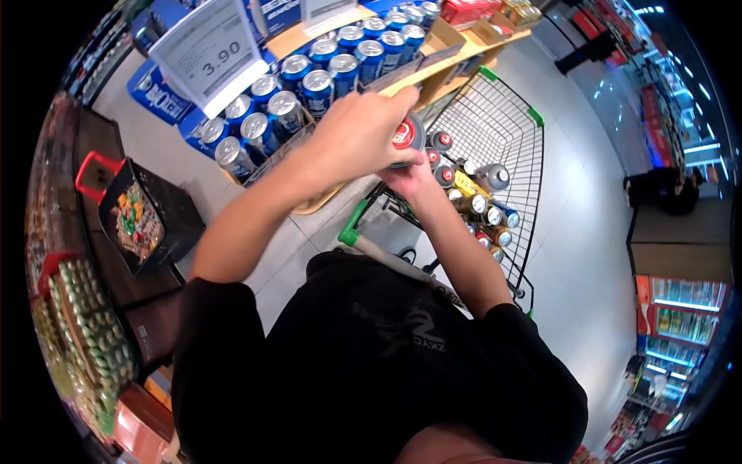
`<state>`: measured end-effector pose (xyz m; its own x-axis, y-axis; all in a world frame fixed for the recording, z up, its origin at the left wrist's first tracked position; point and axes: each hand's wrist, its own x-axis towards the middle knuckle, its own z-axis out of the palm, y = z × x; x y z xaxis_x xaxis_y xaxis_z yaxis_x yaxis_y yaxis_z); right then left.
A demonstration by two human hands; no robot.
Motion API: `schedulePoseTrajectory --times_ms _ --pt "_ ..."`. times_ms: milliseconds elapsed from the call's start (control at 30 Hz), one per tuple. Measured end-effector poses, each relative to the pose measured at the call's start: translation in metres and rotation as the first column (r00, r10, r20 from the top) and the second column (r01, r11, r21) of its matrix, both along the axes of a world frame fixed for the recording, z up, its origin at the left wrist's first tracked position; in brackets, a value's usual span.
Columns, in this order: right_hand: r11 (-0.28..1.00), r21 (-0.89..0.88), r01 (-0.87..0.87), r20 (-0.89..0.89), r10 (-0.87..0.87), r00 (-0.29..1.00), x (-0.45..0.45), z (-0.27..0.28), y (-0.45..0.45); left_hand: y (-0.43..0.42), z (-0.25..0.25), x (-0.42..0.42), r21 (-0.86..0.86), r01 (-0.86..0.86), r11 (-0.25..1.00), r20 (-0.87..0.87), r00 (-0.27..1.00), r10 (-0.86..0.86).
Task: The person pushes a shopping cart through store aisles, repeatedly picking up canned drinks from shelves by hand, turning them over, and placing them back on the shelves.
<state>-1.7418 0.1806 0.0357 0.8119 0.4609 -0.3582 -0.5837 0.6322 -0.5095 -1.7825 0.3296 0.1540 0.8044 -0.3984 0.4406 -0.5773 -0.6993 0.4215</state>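
In the head view, my left hand point(352, 133) is wrapped over the near side of a can with a red-marked top point(403, 133). My right hand point(410, 179) supports the same can from below, with its palm partly hidden. Both hands hold the can above the handle end of a shopping cart point(533, 197). Inside the cart are several cans and bottles, among them a grey bottle point(496, 177) and dark cans with red tops point(444, 176). Just beyond my left hand, rows of blue cans point(318, 85) with silver lids stand on a display.
A price sign point(207, 56) reading 3.90 rises over the blue cans. To the left is a black bin point(166, 213) of small wrapped items with a red handle point(97, 172). Packaged goods point(89, 332) fill the shelf at lower left. A person in dark clothing point(668, 191) is at far right.
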Motion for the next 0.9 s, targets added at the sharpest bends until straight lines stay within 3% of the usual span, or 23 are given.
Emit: schedulePoseTrajectory --times_ms 133,233,300,400,567,600,667,800,833,900 --pt "0.976 -0.118 -0.182 -0.096 0.171 0.981 0.009 -0.019 0.004 0.011 -0.067 -0.010 -0.182 -0.221 0.958 -0.046 0.975 0.216" --pt "0.933 -0.172 -0.316 -0.298 0.256 0.920 0.023 -0.032 0.013 0.009 -0.122 -0.018 -0.224 -0.348 0.910 -0.034 0.936 0.349" --pt "0.891 -0.241 -0.385 -0.298 0.309 0.903 0.017 -0.033 0.029 0.012 -0.156 -0.020 -0.251 -0.359 0.899 -0.034 0.931 0.363" --pt "0.745 -0.315 -0.588 -0.342 0.489 0.802 0.029 -0.066 0.038 0.020 -0.193 -0.021 -0.263 -0.353 0.898 0.039 0.926 0.375" --pt "0.456 -0.493 -0.740 -0.386 0.648 0.657 0.055 -0.115 0.052 0.021 -0.264 -0.016 -0.302 -0.410 0.861 0.028 0.899 0.438" --pt "0.403 -0.526 -0.749 -0.392 0.666 0.634 0.063 -0.137 0.050 0.019 -0.276 -0.011 -0.356 -0.423 0.834 0.055 0.881 0.470" --pt "0.310 -0.570 -0.761 -0.457 0.650 0.607 0.071 -0.143 0.059 0.015 -0.302 0.000 -0.294 -0.466 0.834 0.002 0.873 0.488" --pt "0.283 -0.606 -0.744 -0.472 0.625 0.622 0.093 -0.165 0.067 0.024 -0.335 0.016 -0.287 -0.464 0.838 0.019 0.872 0.490" --pt "0.262 -0.686 -0.679 -0.441 0.592 0.675 0.086 -0.154 0.076 0.026 -0.345 0.018 -0.284 -0.473 0.834 0.028 0.865 0.500" --pt "0.311 -0.677 -0.667 -0.478 0.504 0.719 0.097 -0.174 0.071 0.035 -0.367 0.024 -0.272 -0.483 0.832 -0.012 0.866 0.499"
